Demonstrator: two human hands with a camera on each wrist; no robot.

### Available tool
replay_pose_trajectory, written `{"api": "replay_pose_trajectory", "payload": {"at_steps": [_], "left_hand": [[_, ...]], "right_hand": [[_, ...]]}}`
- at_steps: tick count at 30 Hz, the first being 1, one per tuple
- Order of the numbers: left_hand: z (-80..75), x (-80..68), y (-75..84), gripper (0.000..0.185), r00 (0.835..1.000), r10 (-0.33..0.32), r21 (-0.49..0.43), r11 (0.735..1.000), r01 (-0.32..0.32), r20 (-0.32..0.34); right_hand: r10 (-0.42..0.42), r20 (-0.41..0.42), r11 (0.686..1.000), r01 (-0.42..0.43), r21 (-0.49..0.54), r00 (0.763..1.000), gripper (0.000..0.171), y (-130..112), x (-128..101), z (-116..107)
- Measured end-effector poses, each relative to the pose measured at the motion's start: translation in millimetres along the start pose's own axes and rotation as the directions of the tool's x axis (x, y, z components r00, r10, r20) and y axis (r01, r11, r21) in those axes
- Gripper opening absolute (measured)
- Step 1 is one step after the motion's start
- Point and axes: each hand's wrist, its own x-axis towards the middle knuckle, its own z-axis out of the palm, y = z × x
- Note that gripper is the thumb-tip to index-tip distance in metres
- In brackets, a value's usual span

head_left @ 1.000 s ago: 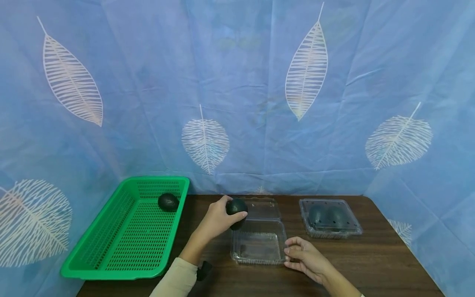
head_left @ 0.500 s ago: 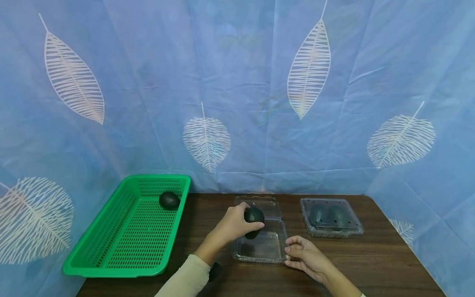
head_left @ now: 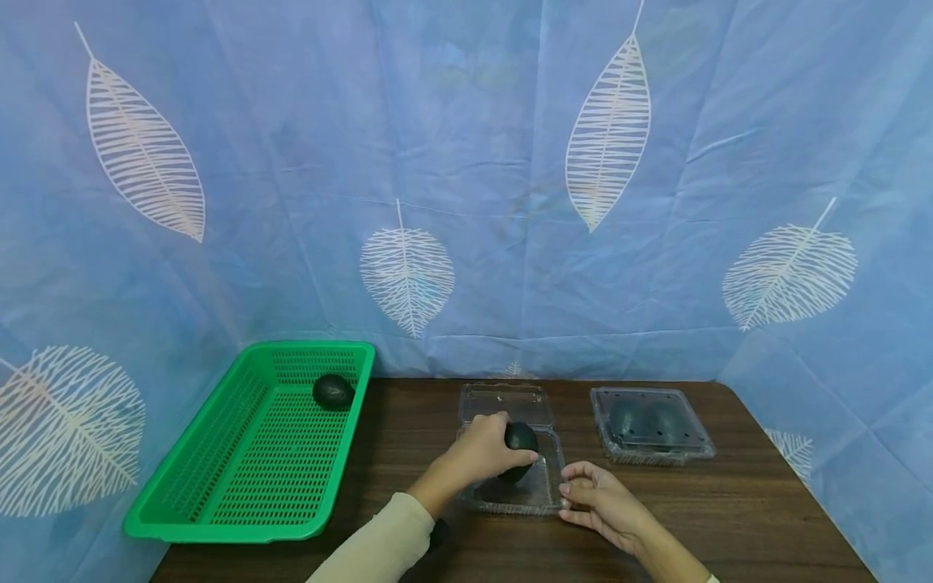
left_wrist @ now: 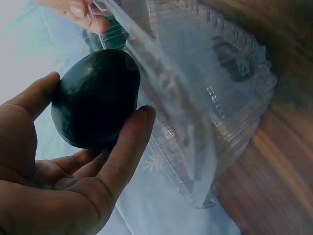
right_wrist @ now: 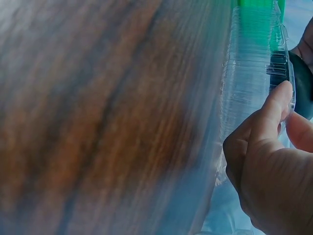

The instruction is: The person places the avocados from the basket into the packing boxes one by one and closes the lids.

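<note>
My left hand [head_left: 483, 450] grips a dark green avocado [head_left: 521, 437] between thumb and fingers, over the base of a clear plastic clamshell box [head_left: 545, 495]. In the left wrist view the avocado [left_wrist: 93, 100] shows whole and smooth, with fingers along its sides and the box right beside it. The lid [head_left: 503, 402] of this box lies folded back, away from me. My right hand [head_left: 605, 508] pinches the box's right side wall; in the right wrist view its index finger [right_wrist: 276, 105] lies against the outer wall and the thumb is at the rim.
At the left stands a green plastic basket [head_left: 248, 533] with one avocado [head_left: 333, 393] in its far right corner. A closed clamshell box [head_left: 692, 441] holding two avocados sits on the brown wooden table [head_left: 736, 502] at the right. A blue leaf-print cloth [head_left: 496, 162] hangs behind.
My left hand has carried the avocado rightward and down, from the box's left edge to over its base. The right hand has stayed at the box's side.
</note>
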Motion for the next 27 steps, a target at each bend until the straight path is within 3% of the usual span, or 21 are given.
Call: {"api": "replay_pose_trajectory", "payload": {"at_steps": [4,10,19,27], "left_hand": [[1.0,5.2,4.6,0.080,0.998,-0.018,0.033,0.999,0.017,0.055],[8.5,12.3,7.4,0.045,0.991,-0.039,0.028,0.999,0.036,0.128],[25.2,18.5,6.1,0.060,0.983,-0.084,0.012,0.996,0.084,0.162],[36.8,19.4,1.3,0.053,0.985,-0.120,-0.004,0.993,0.121,0.127]], "right_hand": [[-0.008,0.005,1.000,0.008,-0.007,1.000,0.028,-1,0,-1],[-0.014,0.021,1.000,0.014,-0.006,1.000,0.027,0,0,-2],[-0.016,0.037,1.000,0.016,0.004,0.999,0.026,0,1,-2],[-0.014,0.047,1.000,0.013,0.024,0.999,0.022,1,1,-2]]}}
